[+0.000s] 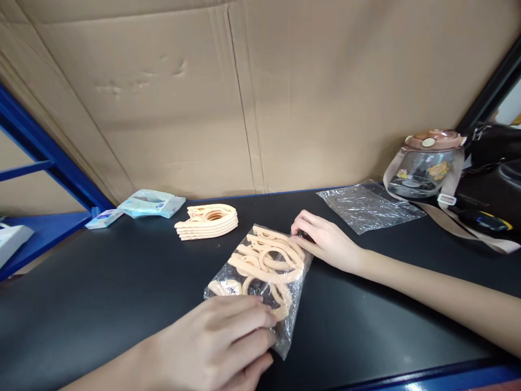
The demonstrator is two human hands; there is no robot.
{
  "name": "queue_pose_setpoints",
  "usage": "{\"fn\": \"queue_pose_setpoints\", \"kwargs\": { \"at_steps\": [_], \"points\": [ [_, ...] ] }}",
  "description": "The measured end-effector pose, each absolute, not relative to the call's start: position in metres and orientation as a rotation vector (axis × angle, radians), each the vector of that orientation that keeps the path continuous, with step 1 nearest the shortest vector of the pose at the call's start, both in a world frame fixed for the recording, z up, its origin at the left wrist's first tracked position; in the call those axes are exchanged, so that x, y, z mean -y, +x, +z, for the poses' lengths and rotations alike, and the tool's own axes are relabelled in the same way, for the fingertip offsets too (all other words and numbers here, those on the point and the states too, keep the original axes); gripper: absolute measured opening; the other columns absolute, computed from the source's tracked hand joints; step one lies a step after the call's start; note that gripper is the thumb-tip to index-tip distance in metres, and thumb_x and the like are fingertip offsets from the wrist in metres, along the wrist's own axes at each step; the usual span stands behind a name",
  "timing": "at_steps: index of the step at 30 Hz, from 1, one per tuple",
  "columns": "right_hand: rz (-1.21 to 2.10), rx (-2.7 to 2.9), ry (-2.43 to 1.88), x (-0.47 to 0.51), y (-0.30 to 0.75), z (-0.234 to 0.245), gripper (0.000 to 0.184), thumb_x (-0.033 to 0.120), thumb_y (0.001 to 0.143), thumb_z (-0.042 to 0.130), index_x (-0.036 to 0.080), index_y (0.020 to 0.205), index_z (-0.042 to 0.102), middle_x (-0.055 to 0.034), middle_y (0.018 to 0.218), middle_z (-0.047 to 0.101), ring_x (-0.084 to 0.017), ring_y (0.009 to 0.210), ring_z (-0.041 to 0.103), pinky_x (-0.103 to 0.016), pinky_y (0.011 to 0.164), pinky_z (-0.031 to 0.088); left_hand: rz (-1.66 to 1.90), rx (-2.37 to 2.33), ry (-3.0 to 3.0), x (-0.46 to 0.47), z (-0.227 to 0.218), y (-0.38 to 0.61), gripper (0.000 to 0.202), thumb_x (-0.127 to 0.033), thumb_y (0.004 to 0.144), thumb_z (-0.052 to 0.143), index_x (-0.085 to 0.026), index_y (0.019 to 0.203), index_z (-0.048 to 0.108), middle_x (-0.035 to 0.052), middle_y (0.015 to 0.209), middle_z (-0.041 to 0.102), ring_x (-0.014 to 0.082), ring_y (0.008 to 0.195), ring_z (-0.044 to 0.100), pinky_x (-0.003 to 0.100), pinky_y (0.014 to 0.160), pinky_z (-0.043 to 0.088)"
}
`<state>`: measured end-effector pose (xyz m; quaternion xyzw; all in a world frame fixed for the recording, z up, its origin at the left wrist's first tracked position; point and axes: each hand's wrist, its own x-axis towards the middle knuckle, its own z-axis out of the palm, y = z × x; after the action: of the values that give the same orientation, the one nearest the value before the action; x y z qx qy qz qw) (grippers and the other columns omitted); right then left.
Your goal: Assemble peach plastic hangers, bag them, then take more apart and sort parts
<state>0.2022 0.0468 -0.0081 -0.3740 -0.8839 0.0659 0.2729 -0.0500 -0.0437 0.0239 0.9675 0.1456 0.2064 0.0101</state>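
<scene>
- So we've got the clear bag [283,341] lying at an angle on the black table [134,271], peach hanger pieces [260,271] inside.
- Our left hand [220,342] is over the bag's near end, fingers bent close together; thumb's partly hidden, so we can't tell if it's gripping.
- Our right hand [321,239] is at the bag's far right corner, fingers curled in narrow, but we can't tell if they're pinching plastic.
- Neat peach stack [209,231] sits just beyond the bag, to its left, not touching.
- Past the bag to the right: crinkly clear plastic [362,206], then a strapped bottle [419,176].
</scene>
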Motion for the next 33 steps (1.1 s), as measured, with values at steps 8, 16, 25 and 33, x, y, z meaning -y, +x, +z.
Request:
{"fn": "queue_pose_setpoints", "kwargs": {
  "at_steps": [8, 16, 25, 33],
  "points": [
    [-0.065, 2.520, -0.931, -0.047, 0.204, -0.004, 0.037, 0.029, 0.100, 0.039, 0.017, 0.081, 0.068, -0.0065, 0.085, 0.064, -0.020, 0.083, 0.052, -0.038, 0.078, 0.038, 0.278, -0.800, 2.836, 0.025, 0.032, -0.051, 0.057, -0.029, 0.092, 0.058, -0.027, 0.145, 0.036, 0.0082, 0.147, 0.043, 0.0278, 0.137, 0.037, 0.046, 0.112, 0.034],
    [0.091, 2.542, -1.008, -0.039, 0.205, -0.001, 0.044, 0.044, 0.100, 0.037, 0.015, 0.100, 0.069, -0.0112, 0.110, 0.062, -0.022, 0.099, 0.055, -0.042, 0.090, 0.042, 0.065, -0.797, 2.801, -0.001, 0.030, -0.051, 0.076, -0.056, 0.086, 0.060, -0.028, 0.149, 0.029, 0.0069, 0.156, 0.029, 0.0274, 0.145, 0.021, 0.047, 0.116, 0.023],
    [0.237, 2.390, -1.270, -0.068, 0.222, -0.013, 0.073, 0.059, 0.097, 0.026, 0.008, 0.150, 0.025, -0.0221, 0.154, 0.027, -0.033, 0.144, 0.020, -0.057, 0.113, 0.022, 0.297, -0.874, 2.914, -0.051, 0.014, -0.016, 0.066, -0.054, 0.092, 0.052, -0.024, 0.147, 0.030, 0.0087, 0.152, 0.036, 0.0250, 0.140, 0.031, 0.044, 0.114, 0.026],
    [-0.091, 2.421, -0.998, -0.045, 0.223, 0.009, 0.043, 0.040, 0.097, 0.045, 0.019, 0.134, 0.047, -0.0130, 0.140, 0.047, -0.026, 0.133, 0.038, -0.048, 0.110, 0.032, 0.347, -1.070, 2.901, -0.113, 0.003, 0.023, 0.060, -0.051, 0.097, 0.041, -0.015, 0.144, 0.034, 0.0156, 0.148, 0.038, 0.0281, 0.137, 0.035, 0.047, 0.113, 0.026]
  ]
}}
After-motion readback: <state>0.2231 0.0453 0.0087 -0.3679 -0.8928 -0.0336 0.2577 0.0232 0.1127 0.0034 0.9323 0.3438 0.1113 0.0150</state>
